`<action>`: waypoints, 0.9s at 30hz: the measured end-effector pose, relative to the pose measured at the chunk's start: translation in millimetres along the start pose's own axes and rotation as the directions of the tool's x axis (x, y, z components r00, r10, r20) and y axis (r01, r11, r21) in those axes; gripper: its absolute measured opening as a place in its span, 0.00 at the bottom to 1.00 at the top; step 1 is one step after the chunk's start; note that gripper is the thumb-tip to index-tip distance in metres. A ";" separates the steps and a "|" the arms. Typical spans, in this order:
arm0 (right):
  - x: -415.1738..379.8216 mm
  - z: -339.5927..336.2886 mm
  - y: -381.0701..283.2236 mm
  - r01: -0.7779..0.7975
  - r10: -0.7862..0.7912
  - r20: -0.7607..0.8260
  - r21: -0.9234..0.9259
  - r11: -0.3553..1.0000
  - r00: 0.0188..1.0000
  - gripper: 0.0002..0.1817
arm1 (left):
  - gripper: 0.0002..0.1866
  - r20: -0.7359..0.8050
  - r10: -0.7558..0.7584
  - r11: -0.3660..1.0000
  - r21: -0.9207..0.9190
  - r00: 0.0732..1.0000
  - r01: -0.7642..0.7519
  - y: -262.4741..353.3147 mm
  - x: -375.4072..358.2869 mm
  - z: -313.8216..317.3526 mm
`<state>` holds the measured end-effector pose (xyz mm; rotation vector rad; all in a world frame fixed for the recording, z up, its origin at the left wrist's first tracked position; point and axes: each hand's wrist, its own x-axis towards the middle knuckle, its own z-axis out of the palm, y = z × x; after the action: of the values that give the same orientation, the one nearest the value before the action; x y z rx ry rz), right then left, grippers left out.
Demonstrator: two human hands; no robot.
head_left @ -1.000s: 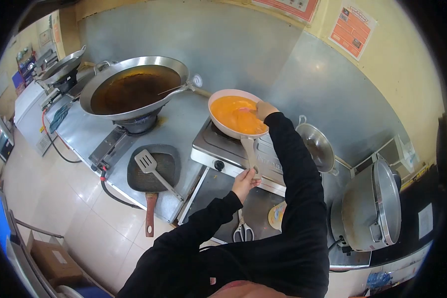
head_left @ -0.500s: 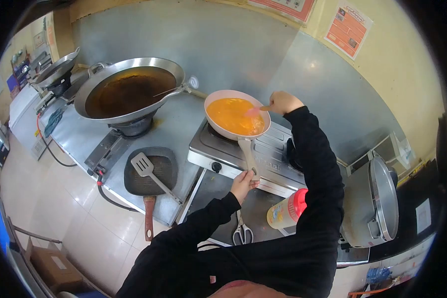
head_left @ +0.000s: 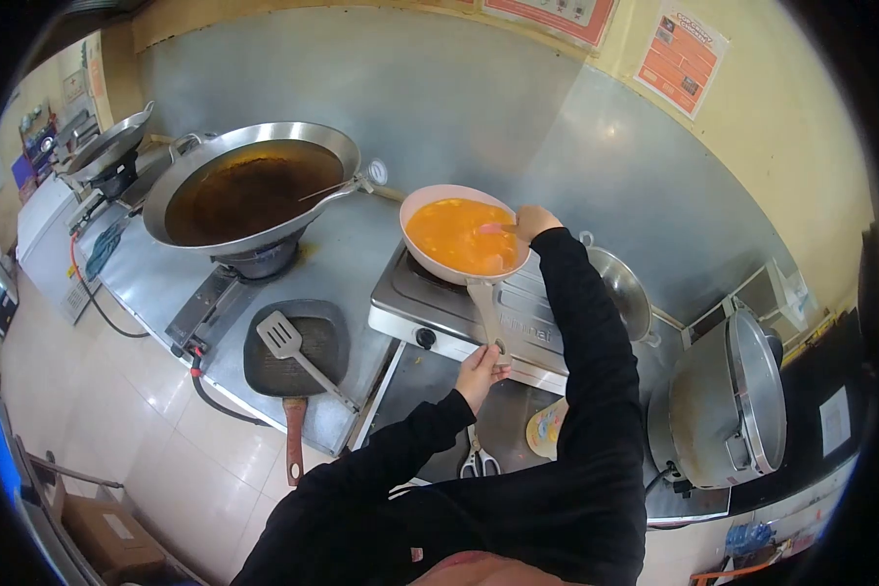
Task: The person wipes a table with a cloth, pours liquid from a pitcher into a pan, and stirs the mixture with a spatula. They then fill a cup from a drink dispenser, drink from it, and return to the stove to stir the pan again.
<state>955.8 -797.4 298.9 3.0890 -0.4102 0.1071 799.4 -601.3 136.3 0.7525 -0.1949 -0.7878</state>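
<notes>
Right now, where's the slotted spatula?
Head view, left of centre: the slotted spatula lies across the dark square pan, handle end past its rim, left of the person's left hand.

1. You have two hands: left hand, right hand.
2. You have two frying pans: one pale pan, one dark pan.
3. You have two spatulas: one pink spatula, one slotted spatula.
4. You see two wide woks: near wok, far wok.
5. You see one tabletop stove.

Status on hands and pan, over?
Left hand gripping pan handle. Right hand holding pink utensil in orange liquid. Pan over stove. Nothing seen blocking pan.
</notes>
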 end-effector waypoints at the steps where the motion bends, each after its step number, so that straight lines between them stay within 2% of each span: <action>1: 15.7 11.9 4.1 0.028 -0.027 -0.041 0.019 0.999 0.999 0.34 | 0.16 0.003 0.002 1.000 -0.007 1.000 -0.002 1.0 -1.1 0.8; 3: 35.2 25.1 3.3 0.085 -0.078 -0.125 0.054 0.995 0.989 0.29 | 0.16 0.008 0.005 1.000 -0.018 1.000 -0.005 1.1 -0.2 0.9; 7: 35.7 15.0 -28.2 0.120 -0.104 -0.117 0.140 0.983 0.988 0.28 | 0.16 0.014 0.005 1.000 -0.026 1.000 -0.004 3.0 0.9 0.1; 9: 36.0 10.8 -40.1 0.119 -0.108 -0.071 0.184 0.976 0.992 0.27 | 0.16 0.014 -0.001 1.000 -0.027 1.000 0.001 3.2 -1.1 0.8; 12: 24.6 -6.6 -57.5 0.200 -0.201 -0.008 0.148 0.969 0.980 0.26 | 0.15 0.011 -0.005 1.000 -0.029 1.000 0.006 3.0 -0.6 1.0; 16: -13.4 -49.5 -80.1 0.199 -0.214 0.279 0.081 0.977 0.936 0.27 | 0.14 0.004 0.008 0.999 -0.032 1.000 -0.007 -1.3 1.3 -0.8; 22: -46.7 -58.3 -60.7 0.268 -0.259 0.235 -0.006 0.963 0.937 0.20 | 0.13 -0.012 0.026 0.999 -0.042 1.000 -0.027 -3.1 0.2 1.6; 27: -86.8 -92.8 -34.4 0.204 -0.214 0.200 0.068 0.977 0.956 0.11 | 0.13 -0.034 0.022 0.999 -0.041 0.999 -0.023 0.4 -2.0 5.9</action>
<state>875.1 -738.7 384.8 3.1766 -0.0827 -0.2131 795.7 -602.9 141.1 0.7227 -0.1558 -0.7553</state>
